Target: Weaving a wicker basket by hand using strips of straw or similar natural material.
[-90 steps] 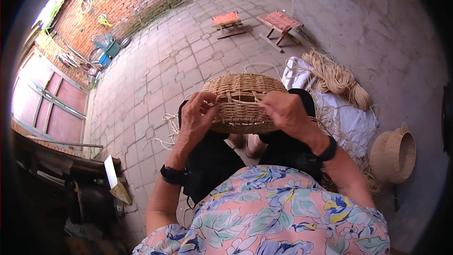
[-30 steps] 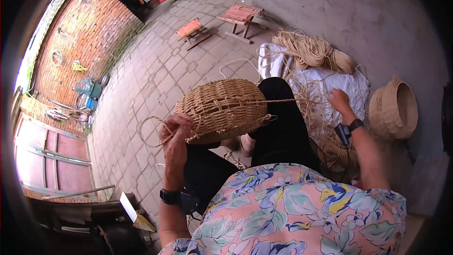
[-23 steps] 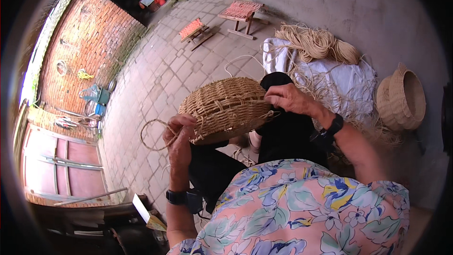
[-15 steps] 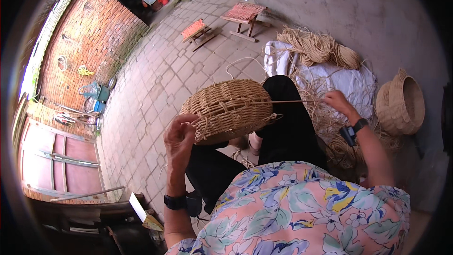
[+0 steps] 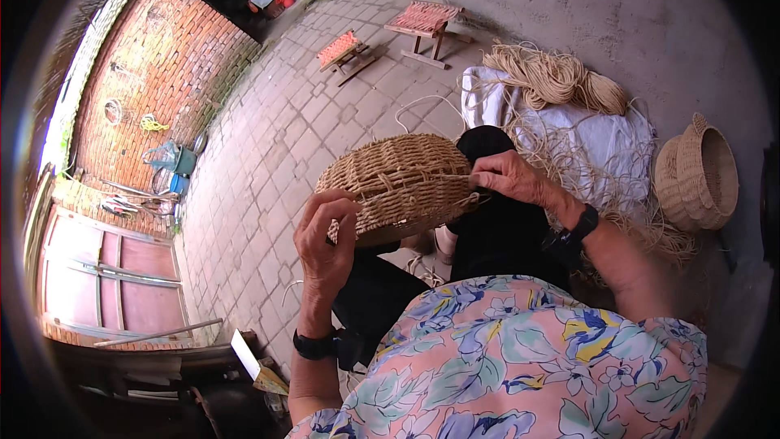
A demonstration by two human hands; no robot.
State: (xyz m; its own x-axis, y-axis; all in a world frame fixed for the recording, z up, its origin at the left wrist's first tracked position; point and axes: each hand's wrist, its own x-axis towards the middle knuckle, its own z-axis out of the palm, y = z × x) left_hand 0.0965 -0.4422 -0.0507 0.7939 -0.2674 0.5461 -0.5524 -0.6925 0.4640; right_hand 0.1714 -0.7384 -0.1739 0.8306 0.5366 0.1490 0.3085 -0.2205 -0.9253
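A tan basket woven from twisted cord rests across my knees, tilted on its side, with a dark slit-like gap running along its weave. At its left end, my left hand is curled with bent fingers against the edge, closed on it. My right hand is at the basket's right end, thumb and fingers pinched together on the cord there; the fingers hide most of that strand. A short loose cord end shows just below them.
On the right, coiled tan cord lies on a white sack, with loose strands spreading around. Finished-looking woven baskets stand by the grey wall. Two low stools are ahead on the paved floor. A cardboard piece is at lower left.
My right hand has come in leftward from the end of a taut cord to the basket's right end. The stretched strand no longer shows. My left hand stays at the left end.
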